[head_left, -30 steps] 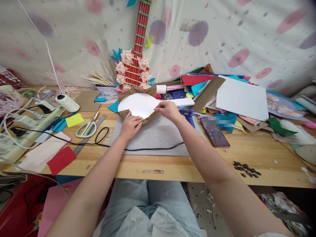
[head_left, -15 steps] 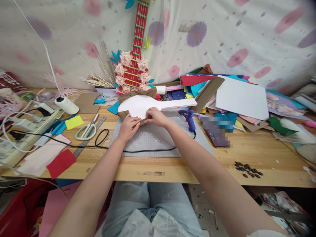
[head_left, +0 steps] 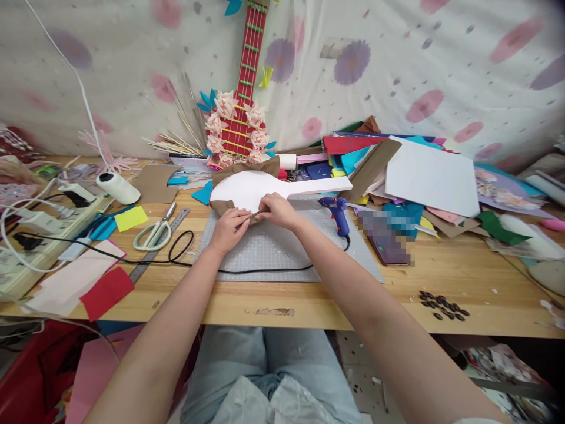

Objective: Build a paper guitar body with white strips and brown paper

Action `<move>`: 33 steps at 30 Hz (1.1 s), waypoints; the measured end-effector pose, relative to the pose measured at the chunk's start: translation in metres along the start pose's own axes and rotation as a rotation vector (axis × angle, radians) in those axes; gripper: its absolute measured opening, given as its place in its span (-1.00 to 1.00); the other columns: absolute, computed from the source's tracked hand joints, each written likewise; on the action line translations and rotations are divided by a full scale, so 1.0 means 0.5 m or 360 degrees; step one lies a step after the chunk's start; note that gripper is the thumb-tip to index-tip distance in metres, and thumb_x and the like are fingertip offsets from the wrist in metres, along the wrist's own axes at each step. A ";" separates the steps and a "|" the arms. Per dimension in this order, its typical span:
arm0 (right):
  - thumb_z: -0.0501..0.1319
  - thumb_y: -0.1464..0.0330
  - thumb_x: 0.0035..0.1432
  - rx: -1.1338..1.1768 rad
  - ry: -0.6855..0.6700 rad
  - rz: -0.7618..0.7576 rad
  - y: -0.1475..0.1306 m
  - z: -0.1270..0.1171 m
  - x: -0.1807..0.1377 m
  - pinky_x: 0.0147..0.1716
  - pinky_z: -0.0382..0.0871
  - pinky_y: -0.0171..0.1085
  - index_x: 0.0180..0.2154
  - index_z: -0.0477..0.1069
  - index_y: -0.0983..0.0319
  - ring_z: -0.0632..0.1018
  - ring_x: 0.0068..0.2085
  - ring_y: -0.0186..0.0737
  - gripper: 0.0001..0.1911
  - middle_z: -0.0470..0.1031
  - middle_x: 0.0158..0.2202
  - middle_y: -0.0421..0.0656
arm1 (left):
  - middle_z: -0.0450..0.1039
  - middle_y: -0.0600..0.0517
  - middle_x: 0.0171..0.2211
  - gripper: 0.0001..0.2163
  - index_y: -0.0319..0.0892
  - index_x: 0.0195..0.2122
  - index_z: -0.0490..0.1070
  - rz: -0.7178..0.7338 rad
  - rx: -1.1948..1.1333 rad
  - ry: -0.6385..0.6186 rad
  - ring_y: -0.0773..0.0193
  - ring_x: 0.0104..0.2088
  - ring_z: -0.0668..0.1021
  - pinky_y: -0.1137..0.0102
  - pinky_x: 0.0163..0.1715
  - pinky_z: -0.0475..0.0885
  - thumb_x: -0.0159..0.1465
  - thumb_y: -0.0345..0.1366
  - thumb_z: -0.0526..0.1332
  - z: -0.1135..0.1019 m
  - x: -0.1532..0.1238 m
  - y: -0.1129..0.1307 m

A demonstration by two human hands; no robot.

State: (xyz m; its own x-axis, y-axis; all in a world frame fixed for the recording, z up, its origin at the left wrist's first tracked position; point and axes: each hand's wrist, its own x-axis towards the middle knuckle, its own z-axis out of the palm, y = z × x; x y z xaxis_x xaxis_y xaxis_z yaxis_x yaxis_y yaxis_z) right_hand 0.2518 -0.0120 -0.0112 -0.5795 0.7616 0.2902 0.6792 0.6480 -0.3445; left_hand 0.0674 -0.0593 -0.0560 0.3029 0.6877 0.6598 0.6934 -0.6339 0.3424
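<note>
A white guitar-shaped board [head_left: 242, 189] lies on the grey cutting mat [head_left: 282, 259], its neck pointing right. A brown sheet [head_left: 224, 206], paper or cloth I cannot tell, shows around its rounded body and is folded over the edge at the lower left. My left hand [head_left: 230, 228] is closed on the near edge, fingers together, pressing the brown sheet. Beside it, my right hand [head_left: 277, 209] pinches the same sheet along that edge; its fingertips are partly hidden. To the right, a blue glue gun [head_left: 338, 215] rests on the mat.
Scissors [head_left: 153, 235] and a metal ruler [head_left: 174, 222] lie left, near a black cord [head_left: 265, 271] crossing the mat. A red decorated guitar [head_left: 241, 129] leans at the back. Right are a phone [head_left: 388, 244], piled coloured sheets [head_left: 353, 144] and small dark ovals [head_left: 444, 305].
Both hands stay at the board's near edge, with only slight finger shifts. The folded brown sheet at the lower left looks a little flatter.
</note>
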 end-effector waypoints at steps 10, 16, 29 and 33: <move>0.31 0.32 0.01 -0.0069 -0.0028 -0.0036 -0.002 0.004 0.006 -0.21 0.13 -0.28 -0.41 0.41 0.28 0.34 -0.25 -0.23 -0.84 0.41 -0.33 -0.13 | 0.54 -0.03 -0.18 -0.78 -0.15 -0.19 0.51 0.0089 -0.0048 0.0007 0.23 -0.08 0.51 0.20 -0.01 0.41 0.26 -0.28 0.10 -0.004 -0.002 -0.010; 0.29 0.30 0.03 -0.0057 0.0031 -0.0079 -0.009 0.005 -0.004 -0.18 0.18 -0.26 -0.38 0.41 0.28 0.36 -0.20 -0.18 -0.83 0.43 -0.31 -0.09 | 0.55 -0.01 -0.19 -0.79 -0.12 -0.19 0.51 0.0098 -0.0071 -0.0030 0.22 -0.09 0.52 0.17 0.01 0.40 0.25 -0.28 0.11 -0.014 0.000 -0.019; 0.27 0.38 -0.01 0.0394 0.0248 0.0066 0.048 -0.022 -0.014 -0.13 0.22 -0.24 -0.45 0.37 0.22 0.41 -0.20 -0.23 -0.92 0.45 -0.31 -0.17 | 0.55 0.00 -0.24 -0.78 -0.13 -0.24 0.52 0.0036 -0.0083 -0.0072 0.25 -0.15 0.54 0.19 0.09 0.32 0.24 -0.27 0.09 -0.064 0.003 -0.048; 0.22 0.39 0.03 0.0342 0.0249 0.0068 0.030 -0.020 -0.003 -0.16 0.21 -0.25 -0.45 0.37 0.22 0.42 -0.23 -0.24 -0.95 0.46 -0.37 -0.20 | 0.48 -0.04 -0.27 -0.73 -0.15 -0.19 0.51 -0.0056 0.0154 -0.0128 0.20 -0.17 0.49 0.22 -0.03 0.37 0.21 -0.13 0.14 -0.055 0.017 -0.015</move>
State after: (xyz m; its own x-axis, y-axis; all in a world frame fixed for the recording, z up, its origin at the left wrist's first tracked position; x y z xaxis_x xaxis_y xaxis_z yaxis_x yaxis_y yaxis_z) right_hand 0.2674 -0.0035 -0.0079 -0.4644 0.7903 0.3998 0.5807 0.6125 -0.5362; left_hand 0.0468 -0.0584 -0.0343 0.3260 0.7374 0.5916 0.7631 -0.5747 0.2958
